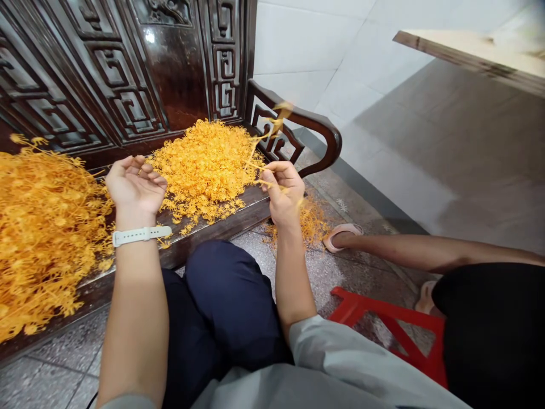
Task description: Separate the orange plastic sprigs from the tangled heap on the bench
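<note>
My right hand [284,190] pinches a thin, branched orange plastic flower stem [254,152] between thumb and fingers. Its upper tips are smeared by motion. My left hand [137,180], with a pale watch strap at the wrist, is turned palm up, its fingers loosely curled and nothing visible in them. Between and behind both hands lies a heap of small orange plastic flower pieces [208,170] on the dark wooden bench [225,222]. To the left of my left hand a larger pile of orange branched stems [46,238] covers the bench seat.
A curved armrest [327,133] closes the bench's right end. Orange scraps [313,221] lie on the floor below it. Another person's leg [395,250] reaches in from the right, near a red plastic stool [392,324]. A board edge [468,57] juts in at upper right.
</note>
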`<act>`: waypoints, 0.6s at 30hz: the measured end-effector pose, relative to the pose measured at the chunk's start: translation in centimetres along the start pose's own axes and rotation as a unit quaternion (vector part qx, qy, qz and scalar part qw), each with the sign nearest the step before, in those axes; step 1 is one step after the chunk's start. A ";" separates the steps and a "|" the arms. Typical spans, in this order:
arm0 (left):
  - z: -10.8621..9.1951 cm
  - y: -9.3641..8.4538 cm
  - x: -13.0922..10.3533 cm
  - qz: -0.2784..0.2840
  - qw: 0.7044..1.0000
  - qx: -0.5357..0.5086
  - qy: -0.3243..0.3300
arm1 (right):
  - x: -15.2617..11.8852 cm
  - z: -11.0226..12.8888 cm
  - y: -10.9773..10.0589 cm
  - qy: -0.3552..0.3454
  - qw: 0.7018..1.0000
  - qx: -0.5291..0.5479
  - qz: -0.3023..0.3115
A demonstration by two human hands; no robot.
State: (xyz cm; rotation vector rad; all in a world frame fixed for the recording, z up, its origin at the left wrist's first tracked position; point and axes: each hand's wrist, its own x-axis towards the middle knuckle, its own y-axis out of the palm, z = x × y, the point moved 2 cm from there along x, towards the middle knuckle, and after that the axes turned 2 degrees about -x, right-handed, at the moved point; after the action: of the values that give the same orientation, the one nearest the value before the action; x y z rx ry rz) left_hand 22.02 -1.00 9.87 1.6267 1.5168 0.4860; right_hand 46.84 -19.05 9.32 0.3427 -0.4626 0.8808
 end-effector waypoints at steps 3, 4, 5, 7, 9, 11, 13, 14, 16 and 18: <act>0.0 0.0 0.0 0.003 1.000 0.005 0.001 | 0.0 0.4 0.0 0.001 0.999 -0.034 -0.022; 0.0 0.0 0.1 0.006 1.000 0.008 -0.001 | 0.0 0.6 0.0 -0.001 0.999 -0.044 -0.025; 0.0 0.0 0.1 0.009 1.000 0.010 0.000 | 0.0 0.8 0.0 -0.008 0.998 -0.052 -0.027; 0.1 -0.1 0.1 0.018 1.000 0.012 -0.001 | 0.0 1.1 0.1 -0.028 0.998 -0.057 -0.025; 0.1 -0.1 0.1 0.026 1.000 0.012 -0.005 | -0.1 1.4 0.1 -0.051 0.997 -0.062 -0.023; 0.1 -0.1 0.1 0.020 1.000 0.009 -0.005 | -0.1 1.6 0.1 -0.064 0.994 -0.082 -0.019; 0.2 -0.1 0.1 0.012 1.000 0.004 -0.004 | -0.2 1.7 0.0 -0.068 0.991 -0.110 -0.017; 0.2 0.0 0.1 0.013 1.000 0.004 -0.004 | -0.2 1.7 0.0 -0.069 0.990 -0.120 -0.018; 0.3 0.1 0.0 0.021 1.000 0.004 -0.003 | -0.3 1.7 -0.1 -0.066 0.989 -0.129 -0.023; 0.4 0.2 0.1 0.021 1.000 0.003 -0.002 | -0.3 1.7 -0.1 -0.061 0.990 -0.122 -0.025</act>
State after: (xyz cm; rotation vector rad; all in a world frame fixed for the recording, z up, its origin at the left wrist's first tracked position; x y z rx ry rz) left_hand 22.42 -1.02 9.77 1.6668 1.4850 0.5019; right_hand 46.35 -20.03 10.59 0.1829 -0.6666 0.7460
